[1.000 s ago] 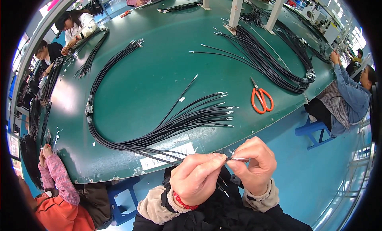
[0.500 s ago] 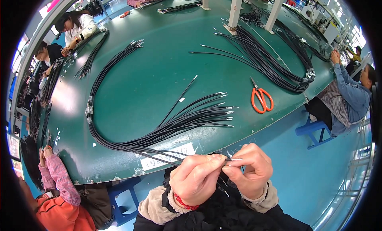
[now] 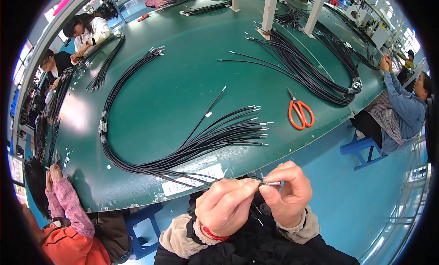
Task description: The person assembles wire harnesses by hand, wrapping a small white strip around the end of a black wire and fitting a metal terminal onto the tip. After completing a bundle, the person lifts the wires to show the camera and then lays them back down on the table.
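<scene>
My left hand [image 3: 224, 205] is closed over the table's near edge, pinching a few thin black cables [image 3: 196, 177] between thumb and forefinger. They run out of a large curved bundle of black cables [image 3: 169, 161] lying on the table, its pale-tipped ends fanned to the right. Right beside it, my right hand [image 3: 290, 196] pinches a short cable end [image 3: 270, 184] with a pale tip, which is partly hidden by the fingers. Another loose cable end with a pale tip [image 3: 259, 220] hangs below my left hand. Orange-handled scissors [image 3: 300, 115] lie open beyond my right hand.
The green table [image 3: 183, 87] carries a second cable bundle [image 3: 311, 73] at the back right, near pale metal posts [image 3: 270, 13]. A white paper label [image 3: 183, 185] is stuck near the front edge. Co-workers sit around the table, one on a blue stool [image 3: 359, 148] at right.
My right thumb and forefinger have shifted around the cable end, whose tip now sits between them. My left hand has stayed almost still. The bundle and scissors have not moved.
</scene>
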`<state>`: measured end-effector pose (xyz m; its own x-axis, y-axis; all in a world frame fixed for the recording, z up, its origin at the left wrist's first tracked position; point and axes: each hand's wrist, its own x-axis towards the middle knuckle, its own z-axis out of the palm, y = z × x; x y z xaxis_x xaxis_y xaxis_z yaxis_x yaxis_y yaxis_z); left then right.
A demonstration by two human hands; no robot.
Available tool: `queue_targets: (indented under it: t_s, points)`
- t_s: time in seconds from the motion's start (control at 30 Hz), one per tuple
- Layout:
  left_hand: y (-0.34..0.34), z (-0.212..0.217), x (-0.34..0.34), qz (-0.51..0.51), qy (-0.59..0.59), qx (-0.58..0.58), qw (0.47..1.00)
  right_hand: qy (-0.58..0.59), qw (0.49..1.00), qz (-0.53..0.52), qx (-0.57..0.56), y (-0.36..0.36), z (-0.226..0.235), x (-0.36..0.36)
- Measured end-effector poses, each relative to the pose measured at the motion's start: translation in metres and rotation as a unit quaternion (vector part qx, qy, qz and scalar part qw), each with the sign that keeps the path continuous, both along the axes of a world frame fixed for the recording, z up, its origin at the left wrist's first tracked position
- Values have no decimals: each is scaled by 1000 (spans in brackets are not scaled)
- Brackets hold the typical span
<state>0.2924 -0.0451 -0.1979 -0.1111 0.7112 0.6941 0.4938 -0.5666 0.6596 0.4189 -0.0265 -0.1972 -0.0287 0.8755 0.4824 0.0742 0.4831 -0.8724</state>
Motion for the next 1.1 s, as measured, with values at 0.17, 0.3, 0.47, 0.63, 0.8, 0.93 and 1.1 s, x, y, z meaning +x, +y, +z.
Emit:
queue_targets:
  t_s: [0.17, 0.3, 0.47, 0.63, 0.8, 0.93, 1.1]
  points:
    - [0, 2, 3, 0, -2, 6, 1000, 9, 1000, -6, -9, 0, 3, 1]
    - [-1, 3, 3, 3, 3, 16, 1000, -4, 1000, 0, -3, -1, 6, 3]
    - [-2, 3, 2, -13, 5, 13, 1000, -39, 999, 8, 18, 1, 10, 9]
    - [-1, 9, 7, -13, 14, 19, 1000, -50, 999, 2, 16, 0, 13, 16]
    - [-1, 11, 15, -39, 17, -7, 999, -58, 998, 2, 34, 3, 14, 25]
    - [-3, 10, 21, -64, -41, -56, 996, -63, 997, 5, 39, 3, 15, 32]
    - [-5, 10, 20, -79, -90, -99, 988, -62, 996, 0, 62, 6, 8, 32]
